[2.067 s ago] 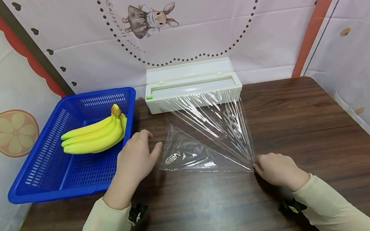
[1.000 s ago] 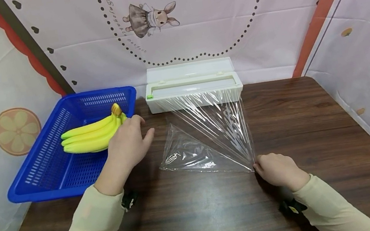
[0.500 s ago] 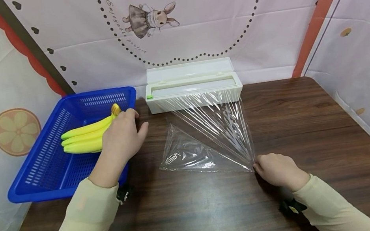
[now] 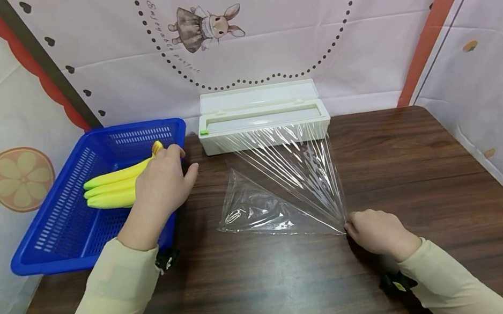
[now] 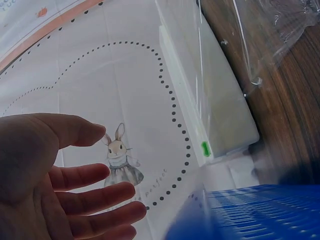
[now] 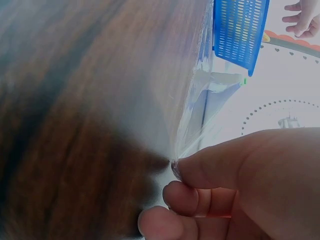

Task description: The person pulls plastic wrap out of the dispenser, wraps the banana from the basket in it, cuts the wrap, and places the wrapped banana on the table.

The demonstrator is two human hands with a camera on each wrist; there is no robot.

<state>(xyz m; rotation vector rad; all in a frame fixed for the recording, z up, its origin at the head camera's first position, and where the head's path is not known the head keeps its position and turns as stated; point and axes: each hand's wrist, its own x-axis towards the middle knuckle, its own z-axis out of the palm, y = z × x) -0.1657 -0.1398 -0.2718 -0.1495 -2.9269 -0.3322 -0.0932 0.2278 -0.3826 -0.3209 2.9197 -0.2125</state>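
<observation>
My right hand (image 4: 376, 230) pinches a corner of the clear plastic wrap (image 4: 304, 181). Pulled from the white wrap dispenser (image 4: 265, 137), the film runs in tight creases to that corner, while its left part lies loose and crumpled on the table. In the right wrist view the thumb and a finger (image 6: 182, 197) hold the gathered film. My left hand (image 4: 160, 184) hovers over the right side of the blue basket (image 4: 101, 258), overlapping the bananas (image 4: 115, 191). In the left wrist view its fingers (image 5: 100, 215) are spread and relaxed, with nothing between them.
The dispenser's lid (image 4: 258, 95) stands raised at the back, against the patterned cloth wall (image 4: 261, 25). A green slider (image 4: 204, 132) sits at its left end. The dark wooden table (image 4: 272, 295) spreads out in front, with cloth walls on both sides.
My left hand has moved left and away from beside the wrap, over the basket's edge, covering part of the bananas. The right hand and the stretched film have stayed in place.
</observation>
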